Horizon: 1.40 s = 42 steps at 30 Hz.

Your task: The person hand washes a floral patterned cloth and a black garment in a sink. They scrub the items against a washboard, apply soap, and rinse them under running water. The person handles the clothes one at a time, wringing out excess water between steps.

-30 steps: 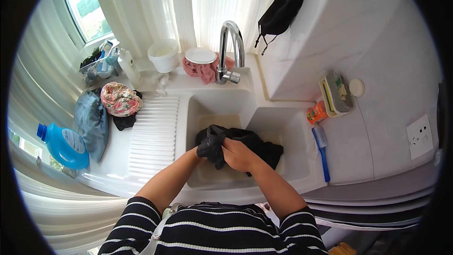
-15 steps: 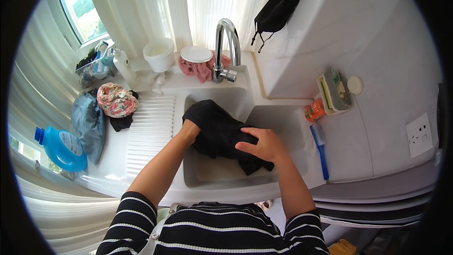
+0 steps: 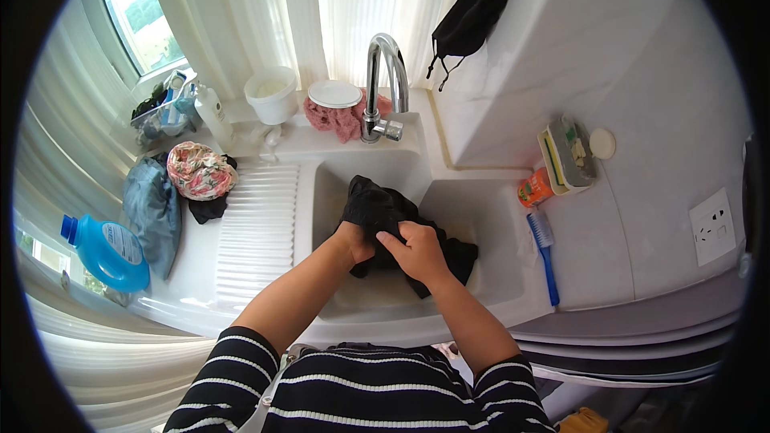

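Head camera, and here we are right above the sink [image 3: 500, 277], where the black cloth [image 3: 383, 207] lies bunched with both hands at it! The right hand [image 3: 419, 252] is closed on the cloth, thumb laid across the top, most of the other fingers out of sight; that looks like a pinch to stop the slack slipping. Just beside it comes the left hand [image 3: 358, 244], tucked partly under a fold, apparently propping it from below; how firmly those fingers close, I can't tell from here. The hands are almost meeting, so the stretch between them is short and, I'd guess, easy to control. The loose end trails off to the right, down inside the sink, whose walls presumably hold it in.

Over to the left: the ridged board [image 3: 257, 232] runs right alongside the sink, well within reach. Beyond it on the bench [image 3: 191, 279], the floral cloth [image 3: 202, 171] sits heaped beside the blue cloth [image 3: 152, 208], parked, it seems, out of the hands' way, with the blue bottle [image 3: 118, 256] nearby. At the back, the tap [image 3: 373, 84] arches up. And on the right, the brush [image 3: 545, 251] points its handle toward the person, which suits a quick grab, I'd say!
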Each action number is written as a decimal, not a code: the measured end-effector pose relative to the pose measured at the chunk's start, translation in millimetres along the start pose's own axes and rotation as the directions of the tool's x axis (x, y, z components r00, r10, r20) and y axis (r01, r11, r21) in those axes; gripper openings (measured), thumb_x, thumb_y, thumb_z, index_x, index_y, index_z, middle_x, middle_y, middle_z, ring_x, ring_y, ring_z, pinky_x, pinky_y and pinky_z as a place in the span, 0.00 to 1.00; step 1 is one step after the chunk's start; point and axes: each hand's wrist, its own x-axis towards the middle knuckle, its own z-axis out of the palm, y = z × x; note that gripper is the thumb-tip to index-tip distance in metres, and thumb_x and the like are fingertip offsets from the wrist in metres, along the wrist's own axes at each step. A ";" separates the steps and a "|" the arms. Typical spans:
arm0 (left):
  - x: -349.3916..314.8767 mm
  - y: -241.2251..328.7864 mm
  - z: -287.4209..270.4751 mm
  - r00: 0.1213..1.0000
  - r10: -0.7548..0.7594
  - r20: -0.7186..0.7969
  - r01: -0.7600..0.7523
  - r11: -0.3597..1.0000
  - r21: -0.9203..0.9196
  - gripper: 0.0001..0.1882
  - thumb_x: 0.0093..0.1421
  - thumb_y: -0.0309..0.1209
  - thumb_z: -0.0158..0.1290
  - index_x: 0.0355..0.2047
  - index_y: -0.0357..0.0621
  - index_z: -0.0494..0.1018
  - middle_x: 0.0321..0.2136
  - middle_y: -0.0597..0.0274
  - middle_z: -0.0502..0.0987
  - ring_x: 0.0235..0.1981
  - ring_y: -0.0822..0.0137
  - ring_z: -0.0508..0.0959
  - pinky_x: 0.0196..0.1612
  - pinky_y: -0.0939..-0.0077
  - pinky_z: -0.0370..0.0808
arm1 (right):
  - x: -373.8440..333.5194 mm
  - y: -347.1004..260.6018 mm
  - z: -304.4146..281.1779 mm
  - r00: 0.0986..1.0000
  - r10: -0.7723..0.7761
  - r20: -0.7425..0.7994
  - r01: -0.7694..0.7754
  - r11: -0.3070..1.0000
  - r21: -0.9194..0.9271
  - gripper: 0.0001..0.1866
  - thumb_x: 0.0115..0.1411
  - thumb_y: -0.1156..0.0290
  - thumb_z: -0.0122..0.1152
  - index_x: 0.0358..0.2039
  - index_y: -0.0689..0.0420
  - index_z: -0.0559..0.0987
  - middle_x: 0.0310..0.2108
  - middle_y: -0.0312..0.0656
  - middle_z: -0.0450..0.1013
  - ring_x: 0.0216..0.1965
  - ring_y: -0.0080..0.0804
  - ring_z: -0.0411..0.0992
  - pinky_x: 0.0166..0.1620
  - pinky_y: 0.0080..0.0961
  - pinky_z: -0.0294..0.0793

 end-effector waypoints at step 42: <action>-22.8 -7.8 -26.6 0.840 0.358 -0.409 0.101 0.636 0.765 0.11 0.59 0.27 0.55 0.41 0.36 0.73 0.29 0.59 0.78 0.25 0.69 0.77 0.26 0.78 0.75 | -38.8 75.0 -87.3 0.874 -0.087 -0.479 -0.321 0.638 -0.700 0.23 0.52 0.65 0.69 0.47 0.57 0.74 0.48 0.47 0.71 0.52 0.47 0.68 0.56 0.42 0.66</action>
